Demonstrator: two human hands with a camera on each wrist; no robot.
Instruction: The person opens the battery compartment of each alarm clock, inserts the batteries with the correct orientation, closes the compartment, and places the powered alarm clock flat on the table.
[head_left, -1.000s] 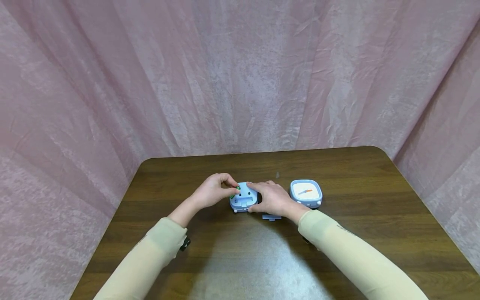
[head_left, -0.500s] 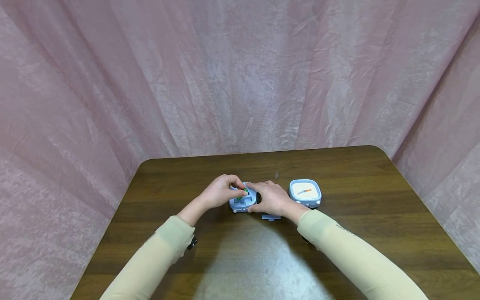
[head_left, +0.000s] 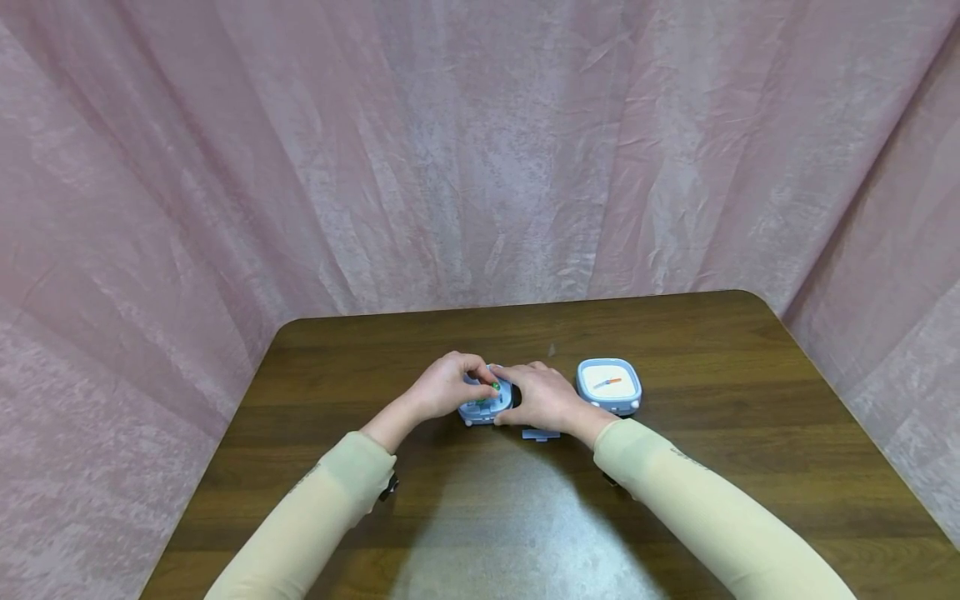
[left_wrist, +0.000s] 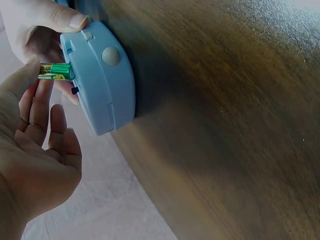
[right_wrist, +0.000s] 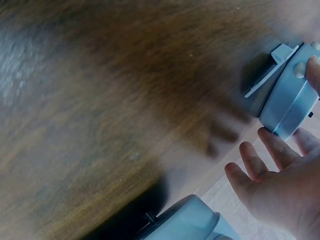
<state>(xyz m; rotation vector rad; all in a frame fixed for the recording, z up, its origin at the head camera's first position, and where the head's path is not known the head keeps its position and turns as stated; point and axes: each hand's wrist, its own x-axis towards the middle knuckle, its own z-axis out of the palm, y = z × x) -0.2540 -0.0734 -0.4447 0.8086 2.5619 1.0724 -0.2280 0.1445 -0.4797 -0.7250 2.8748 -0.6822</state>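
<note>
A light blue clock [head_left: 477, 415] lies back side up on the table, its battery compartment uncovered. My left hand [head_left: 441, 390] pinches a green battery [left_wrist: 56, 71] between thumb and fingers, one end at the clock's back in the left wrist view. Around the clock's right side, my right hand [head_left: 543, 397] grips with thumb at the near edge and fingers at the far edge. In the head view the fingers hide much of the battery and compartment.
The small blue battery cover [head_left: 541, 435] lies on the brown wooden table [head_left: 495, 517], just in front of the right hand. To the right, a second blue clock [head_left: 609, 383] lies face up. A pink curtain [head_left: 480, 167] hangs behind the table.
My left hand has moved right with the battery, from the clock's left side to over its compartment, and lowered slightly. The right hand keeps its grip on the clock.
</note>
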